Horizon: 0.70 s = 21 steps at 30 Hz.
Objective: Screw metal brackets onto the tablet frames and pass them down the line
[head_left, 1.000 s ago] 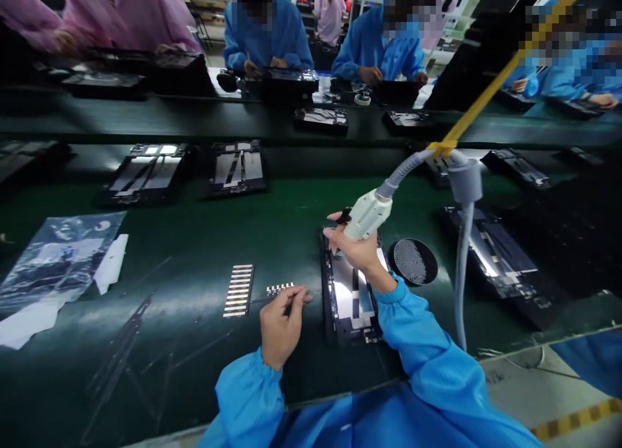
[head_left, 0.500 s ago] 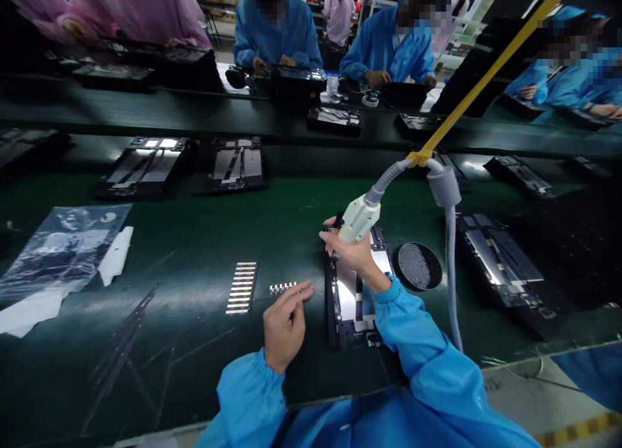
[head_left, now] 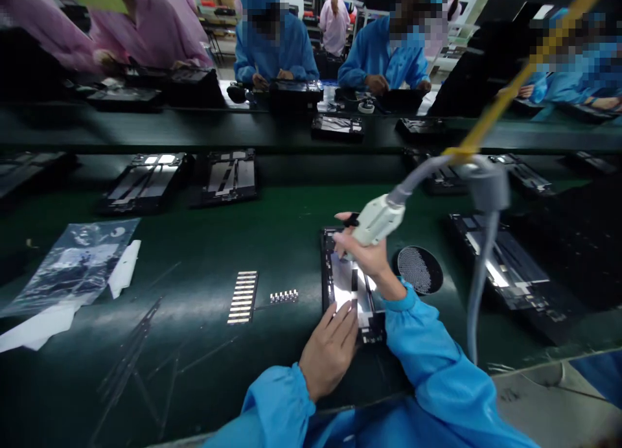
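Observation:
A black device chassis (head_left: 347, 286) with shiny metal inside lies on the green belt in front of me. My right hand (head_left: 364, 253) is closed around a pale electric screwdriver (head_left: 379, 220), its tip down at the chassis's far end. A grey hose (head_left: 479, 266) runs from the tool to a yellow strap (head_left: 515, 85). My left hand (head_left: 330, 351) lies flat, fingers stretched, on the chassis's near left edge. Left of it lie a small strip of tiny parts (head_left: 284, 296) and a longer strip (head_left: 243, 297).
A round black dish of screws (head_left: 420, 270) sits right of the chassis. More chassis lie on the belt at right (head_left: 500, 273) and at far left (head_left: 146, 179). A plastic bag (head_left: 72, 266) and white paper lie at left. People in blue and pink coats work across the line.
My left hand left the small strip of parts, moved right and flattened onto the chassis's near edge. The right hand and screwdriver stayed over the chassis's far end.

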Motion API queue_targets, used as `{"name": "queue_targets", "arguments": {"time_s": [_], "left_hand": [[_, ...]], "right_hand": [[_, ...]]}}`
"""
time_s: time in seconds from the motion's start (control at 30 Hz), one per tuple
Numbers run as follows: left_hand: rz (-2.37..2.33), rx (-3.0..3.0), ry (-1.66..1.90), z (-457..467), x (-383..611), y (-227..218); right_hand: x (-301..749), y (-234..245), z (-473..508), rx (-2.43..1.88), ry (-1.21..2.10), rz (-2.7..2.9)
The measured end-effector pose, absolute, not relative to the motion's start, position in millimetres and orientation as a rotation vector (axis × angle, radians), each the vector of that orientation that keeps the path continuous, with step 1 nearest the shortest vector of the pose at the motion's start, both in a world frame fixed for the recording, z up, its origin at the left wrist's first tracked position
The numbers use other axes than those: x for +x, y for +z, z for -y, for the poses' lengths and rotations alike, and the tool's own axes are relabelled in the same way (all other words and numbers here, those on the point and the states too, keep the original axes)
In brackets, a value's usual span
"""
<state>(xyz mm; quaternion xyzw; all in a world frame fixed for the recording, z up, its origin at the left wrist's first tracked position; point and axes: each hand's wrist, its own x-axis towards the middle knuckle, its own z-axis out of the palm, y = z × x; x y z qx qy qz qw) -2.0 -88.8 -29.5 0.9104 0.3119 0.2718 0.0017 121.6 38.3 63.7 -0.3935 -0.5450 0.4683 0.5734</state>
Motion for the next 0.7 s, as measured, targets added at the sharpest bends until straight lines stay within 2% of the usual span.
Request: {"name": "queue_targets", "arguments": {"time_s": [0.17, 0.37, 0.53, 0.7], "left_hand": [[-1.158, 2.814, 0.808, -14, -27, -20], [-1.739, 2.711, 0.537, -144, -62, 11], [-2.114, 2.6, 0.238, -163, -129, 37], [-2.265, 2.619, 0.09, -156, -180, 75]], "right_hand": [[174, 79, -26, -0.87, 1.099, 1.253], [185, 47, -8, -1.008, 1.175, 1.173], [170, 25, 0, -1.045, 1.256, 1.181], [155, 28, 3, -1.153, 1.099, 1.208]]}}
